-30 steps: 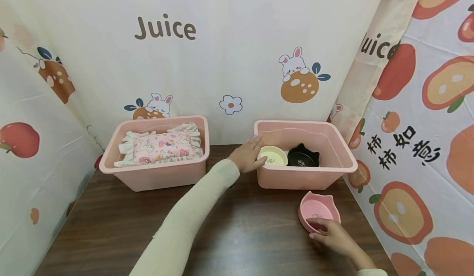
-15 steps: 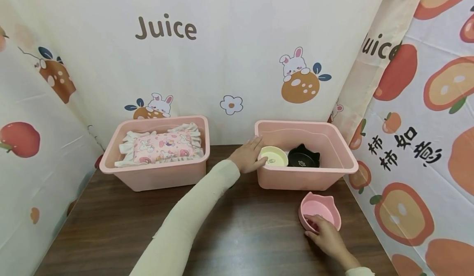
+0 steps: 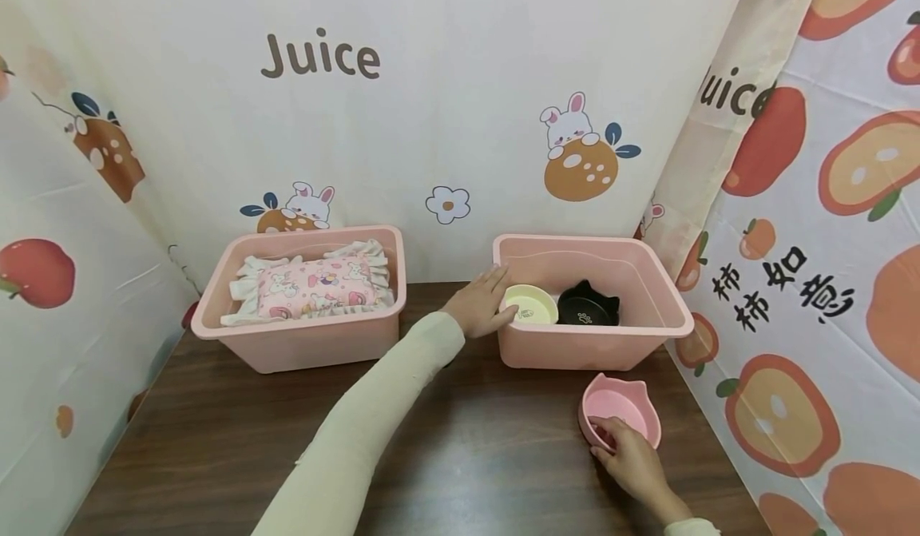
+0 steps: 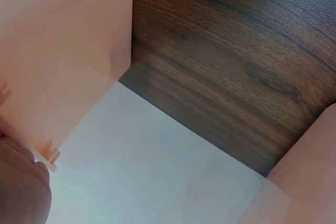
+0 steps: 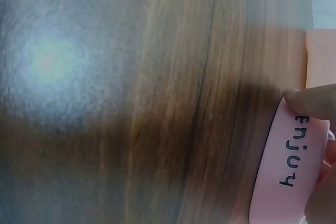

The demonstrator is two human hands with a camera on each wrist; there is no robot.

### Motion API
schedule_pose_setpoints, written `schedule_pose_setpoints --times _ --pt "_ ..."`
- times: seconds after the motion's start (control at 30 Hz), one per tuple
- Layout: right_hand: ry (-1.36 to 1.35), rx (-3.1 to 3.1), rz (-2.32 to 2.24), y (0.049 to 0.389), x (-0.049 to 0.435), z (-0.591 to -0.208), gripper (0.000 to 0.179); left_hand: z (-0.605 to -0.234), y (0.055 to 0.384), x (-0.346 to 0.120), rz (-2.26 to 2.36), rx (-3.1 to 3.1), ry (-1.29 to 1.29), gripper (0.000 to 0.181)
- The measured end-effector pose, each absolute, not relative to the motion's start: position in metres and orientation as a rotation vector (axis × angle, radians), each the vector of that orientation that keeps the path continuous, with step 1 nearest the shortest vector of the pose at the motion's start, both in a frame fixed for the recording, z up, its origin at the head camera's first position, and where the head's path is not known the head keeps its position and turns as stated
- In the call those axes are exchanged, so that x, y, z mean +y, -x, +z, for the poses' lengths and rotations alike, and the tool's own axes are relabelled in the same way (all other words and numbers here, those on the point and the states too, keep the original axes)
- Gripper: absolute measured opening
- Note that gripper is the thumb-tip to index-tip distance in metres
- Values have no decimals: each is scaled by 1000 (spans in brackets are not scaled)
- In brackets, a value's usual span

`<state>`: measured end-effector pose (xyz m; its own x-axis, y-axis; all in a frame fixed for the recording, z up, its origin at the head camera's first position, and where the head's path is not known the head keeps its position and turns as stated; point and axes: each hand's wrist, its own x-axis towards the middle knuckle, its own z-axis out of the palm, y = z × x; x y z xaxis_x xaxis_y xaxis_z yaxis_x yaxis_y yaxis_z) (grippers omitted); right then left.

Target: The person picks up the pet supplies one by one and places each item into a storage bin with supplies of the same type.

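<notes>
On the table's right side stands a pink cat-eared pet bowl (image 3: 622,402). My right hand (image 3: 634,460) pinches its near wall, fingers inside and thumb outside. In the right wrist view the thumb (image 5: 312,100) lies against the bowl's outer wall (image 5: 289,166), beside dark lettering. My left hand (image 3: 477,303) rests with extended fingers on the left rim of the right pink bin (image 3: 582,348), thumb over its front corner. Inside that bin are a pale yellow bowl (image 3: 532,303) and a black cat-eared bowl (image 3: 589,304). The left wrist view catches only part of the left hand (image 4: 23,184), at the bin's rim.
A second pink bin (image 3: 309,348) stands at the back left, holding a ruffled pink printed cushion (image 3: 316,284). Both bins sit on the dark wooden table (image 3: 460,456), near the back curtain (image 3: 446,121). A fruit-print curtain (image 3: 812,280) closes off the right side.
My right hand has shifted slightly left and up along the bowl's near wall, its fingers now farther inside. The bowl and my left hand stay where they were.
</notes>
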<state>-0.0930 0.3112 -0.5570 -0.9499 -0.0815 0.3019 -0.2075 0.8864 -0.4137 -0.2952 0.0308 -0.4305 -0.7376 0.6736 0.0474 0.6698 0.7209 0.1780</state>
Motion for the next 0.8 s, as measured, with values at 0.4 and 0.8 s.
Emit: schedule_pose_setpoints --times 0.4,0.8 --pt "-163 -2780 606 91 308 -554 43 -434 297 32 285 2906 -1143 74" --pt "-234 -2740 675 79 306 -536 43 -432 296 31 290 2903 -1116 73"
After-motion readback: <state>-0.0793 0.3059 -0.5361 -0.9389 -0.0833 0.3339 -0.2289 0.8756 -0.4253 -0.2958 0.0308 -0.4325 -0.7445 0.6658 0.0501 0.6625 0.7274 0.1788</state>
